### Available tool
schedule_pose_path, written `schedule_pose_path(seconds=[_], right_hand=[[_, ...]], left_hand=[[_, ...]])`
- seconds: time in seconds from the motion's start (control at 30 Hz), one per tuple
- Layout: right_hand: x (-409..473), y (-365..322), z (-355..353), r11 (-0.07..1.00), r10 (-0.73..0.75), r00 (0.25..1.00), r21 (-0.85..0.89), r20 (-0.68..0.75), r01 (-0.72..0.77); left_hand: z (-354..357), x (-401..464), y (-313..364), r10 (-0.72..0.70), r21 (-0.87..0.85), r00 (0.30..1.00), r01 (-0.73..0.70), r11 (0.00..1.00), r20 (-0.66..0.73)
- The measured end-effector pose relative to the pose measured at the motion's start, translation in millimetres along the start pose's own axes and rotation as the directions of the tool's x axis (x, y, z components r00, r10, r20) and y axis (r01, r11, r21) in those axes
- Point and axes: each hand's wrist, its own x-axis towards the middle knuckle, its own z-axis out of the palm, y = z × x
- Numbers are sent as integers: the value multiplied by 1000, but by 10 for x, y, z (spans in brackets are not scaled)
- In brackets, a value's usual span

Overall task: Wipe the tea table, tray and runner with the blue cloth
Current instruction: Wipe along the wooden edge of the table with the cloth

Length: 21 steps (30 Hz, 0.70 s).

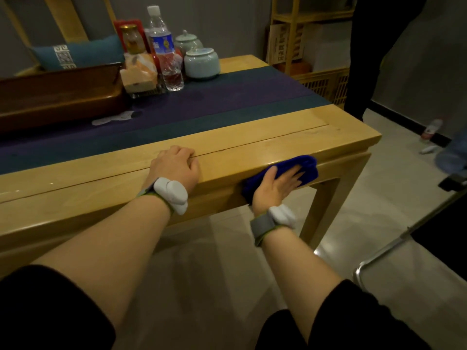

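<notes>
The blue cloth is pressed against the tea table at its near edge, close to the near right corner, draped over the rounded lip and down onto the front face. It is held flat there by the right hand, fingers spread and straight over the cloth, not curled round it. The left hand is laid palm down on the near edge of the table, well to the left of the cloth, fingers bent over the groove in the top; nothing is held in it. A white device is strapped at each wrist.

The runner is spread lengthwise along the middle of the table. The dark wooden tray is set on it toward the far left. Just beside the tray, a water bottle, a glass jar and two pale green lidded jars are grouped near the far edge.
</notes>
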Motion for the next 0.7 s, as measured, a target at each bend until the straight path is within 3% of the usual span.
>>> schedule_pose_path(seconds=[0.2,0.27,0.37,0.5,0.6,0.7], right_hand=[[381,-96,-216,1000,26,987,11,-158,-25],[306,-73,-160,999,31,990,-4,-139,-32],[-26,93,23,996,38,999,-77,5,-38],[-372,188,198,999,26,994,-22,107,-23],[-150,116,115,996,84,996,-6,37,-84],[203,80,-67,984,109,993,-136,-44,-114]], left_hand=[[4,-7,9,2,2,1000,-2,1000,-13],[0,-12,7,-2,4,1000,3,1000,-5],[-9,-24,21,-8,-4,1000,8,1000,-1],[-31,-27,29,-6,-12,1000,7,1000,18],[-38,-25,32,-4,-8,1000,4,1000,10],[-26,-32,37,-6,-2,1000,6,1000,-1]])
